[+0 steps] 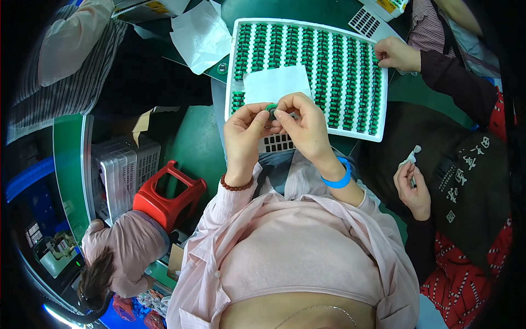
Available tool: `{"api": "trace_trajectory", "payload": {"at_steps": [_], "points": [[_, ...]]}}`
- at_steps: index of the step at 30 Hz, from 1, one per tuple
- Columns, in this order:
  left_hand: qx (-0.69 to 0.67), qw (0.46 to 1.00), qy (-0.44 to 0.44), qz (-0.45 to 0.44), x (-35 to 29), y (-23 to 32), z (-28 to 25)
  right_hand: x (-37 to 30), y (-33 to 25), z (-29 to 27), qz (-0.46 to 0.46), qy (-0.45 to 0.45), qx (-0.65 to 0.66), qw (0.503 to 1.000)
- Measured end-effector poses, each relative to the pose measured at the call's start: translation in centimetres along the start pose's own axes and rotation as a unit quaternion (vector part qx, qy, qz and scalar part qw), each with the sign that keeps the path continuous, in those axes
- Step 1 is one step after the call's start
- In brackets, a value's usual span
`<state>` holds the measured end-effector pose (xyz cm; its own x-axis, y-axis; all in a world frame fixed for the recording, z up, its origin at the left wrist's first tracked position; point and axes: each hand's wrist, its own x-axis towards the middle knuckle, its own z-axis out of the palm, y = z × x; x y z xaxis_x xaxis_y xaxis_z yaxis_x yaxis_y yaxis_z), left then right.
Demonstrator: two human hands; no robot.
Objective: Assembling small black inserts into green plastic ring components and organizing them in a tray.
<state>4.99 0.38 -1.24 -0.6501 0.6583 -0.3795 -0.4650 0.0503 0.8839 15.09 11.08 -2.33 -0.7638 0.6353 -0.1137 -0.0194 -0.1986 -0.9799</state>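
Note:
Before me, my left hand [245, 131] and my right hand [306, 125] meet, fingertips pinching a small round green part [270, 108] with a dark centre. Both thumbs press toward it; the fingers partly hide it. Just beyond the hands lies a white tray [383, 109] filled with rows of small green-and-black parts [335, 82]. A blank white paper [276, 83] rests over some of the rows on the tray's near left. Under my wrists a sheet with dark rectangular cells [279, 143] shows in part.
A co-worker's hand [400, 55] touches the tray's far right row; that person's other hand [413, 189] holds a small white wad [412, 153]. Crumpled white paper [201, 38] lies far left. To the left are a red stool [178, 194], plastic crates [123, 170] and another person [129, 247].

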Motion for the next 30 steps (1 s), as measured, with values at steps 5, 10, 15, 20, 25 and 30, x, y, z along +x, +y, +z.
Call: {"api": "trace_trajectory", "payload": {"at_steps": [5, 10, 15, 20, 25, 30], "points": [[-0.008, 1.000, 0.000, 0.001, -0.2, 0.0, 0.1, -0.1, -0.1, 0.1, 0.007, 0.011, -0.012, 1.000], [0.002, 1.000, 0.002, 0.017, -0.4, 0.0, 0.1, -0.1, -0.2, 0.4, 0.004, 0.022, -0.029, 0.999], [-0.011, 0.999, 0.002, 0.044, -0.6, 0.1, 0.4, 0.1, -0.6, 0.5, -0.109, 0.043, -0.141, 0.983], [0.050, 0.997, -0.038, 0.045, -0.2, 0.9, -0.8, 0.2, -1.0, -0.1, -0.033, 0.024, -0.055, 0.998], [0.288, 0.923, 0.059, 0.250, 2.7, 2.4, -2.1, 1.1, 0.3, -1.6, -0.001, 0.010, 0.032, 0.999], [0.558, 0.693, 0.031, 0.455, 6.3, 3.9, -3.9, 1.0, 0.3, -1.3, -0.110, 0.068, -0.212, 0.969]]}}
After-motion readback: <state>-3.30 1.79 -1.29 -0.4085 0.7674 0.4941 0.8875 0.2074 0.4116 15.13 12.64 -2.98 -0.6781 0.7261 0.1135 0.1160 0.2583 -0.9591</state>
